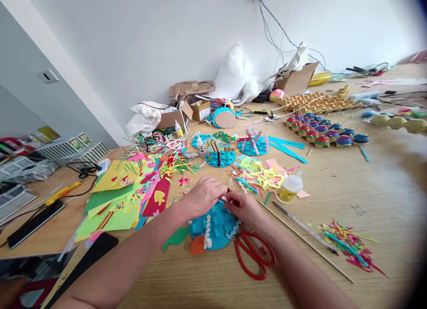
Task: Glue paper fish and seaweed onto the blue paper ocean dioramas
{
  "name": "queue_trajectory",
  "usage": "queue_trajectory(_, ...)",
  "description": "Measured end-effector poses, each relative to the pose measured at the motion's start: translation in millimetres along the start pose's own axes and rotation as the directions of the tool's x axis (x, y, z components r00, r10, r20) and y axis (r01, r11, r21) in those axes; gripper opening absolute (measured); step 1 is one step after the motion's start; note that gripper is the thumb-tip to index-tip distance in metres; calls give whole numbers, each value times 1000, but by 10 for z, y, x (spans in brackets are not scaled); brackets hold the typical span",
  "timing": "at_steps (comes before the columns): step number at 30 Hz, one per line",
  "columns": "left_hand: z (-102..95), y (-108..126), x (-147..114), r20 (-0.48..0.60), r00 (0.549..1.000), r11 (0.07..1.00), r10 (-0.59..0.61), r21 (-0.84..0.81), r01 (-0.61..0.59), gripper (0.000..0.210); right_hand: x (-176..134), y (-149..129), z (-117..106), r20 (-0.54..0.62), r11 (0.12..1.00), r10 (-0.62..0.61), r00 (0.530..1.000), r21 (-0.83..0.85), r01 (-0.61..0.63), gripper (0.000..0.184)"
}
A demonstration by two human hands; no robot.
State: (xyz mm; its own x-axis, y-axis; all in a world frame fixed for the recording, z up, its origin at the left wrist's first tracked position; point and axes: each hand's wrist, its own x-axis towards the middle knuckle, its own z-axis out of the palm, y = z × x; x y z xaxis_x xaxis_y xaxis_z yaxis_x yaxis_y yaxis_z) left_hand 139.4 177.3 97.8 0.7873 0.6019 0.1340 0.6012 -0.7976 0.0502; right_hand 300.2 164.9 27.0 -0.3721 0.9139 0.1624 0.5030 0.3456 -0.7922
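Note:
My left hand (207, 194) and my right hand (246, 209) meet over the far edge of a round blue paper craft piece (218, 235). The fingers of both are pinched together around something small and thin that I cannot make out. White twisted strips (207, 231) and raised blue paper loops cover the craft piece. An orange paper shape (197, 245) and a green paper leaf (176, 238) stick out at its near left side. Red-handled scissors (237, 255) lie by my right wrist, their blades hidden.
Coloured paper sheets (113, 193) spread at left. Beyond my hands are paper scraps (263, 171), a glue bottle (289, 189) and two finished-looking blue discs. A wooden stick (310, 244), a pen (305, 229) and shredded paper (350, 244) lie right. Painted egg-tray cups (322, 137) stand farther back.

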Motion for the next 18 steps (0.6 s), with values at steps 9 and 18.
queue_trajectory(9, 13, -42, 66, 30, 999, 1000, 23, 3, -23, 9, -24, -42, -31, -7, 999, -37, 999, -34, 36, 10)
queue_trajectory(18, -45, -13, 201, 93, 994, 998, 51, -26, -49, 8, -12, 32, -28, -24, 1000, -26, 999, 9, 26, 8)
